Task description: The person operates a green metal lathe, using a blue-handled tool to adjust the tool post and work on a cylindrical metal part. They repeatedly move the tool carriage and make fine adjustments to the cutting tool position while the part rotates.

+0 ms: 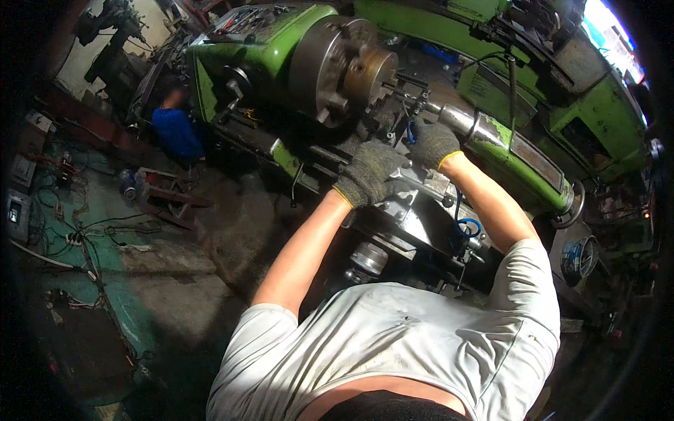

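Centrally, an engine lathe is shown, its castings coated in worn green paint. A broad, round steel chuck [316,74] is mounted at the headstock [277,38], and a brownish cylindrical metal workpiece [373,76] is held at its face. Opposite, a smooth, bright steel barrel [456,119] is carried by the chipped tailstock [502,140]. Both hands are covered in coarse, dark-grey knitted gloves [382,158] with yellow edging. The left hand [367,174] is placed over the shiny metal carriage [404,205]; its fingers appear curled, but whether anything is gripped cannot be told. The right hand [433,144] is positioned just beside the barrel; its fingertips are hidden, so their state cannot be told. Below it, a slender blue hose [469,227] is looped. At left, the floor [175,281] is surfaced in stained grey and green and crossed by cables [91,263]; beyond, a person in blue [175,132] is seen.
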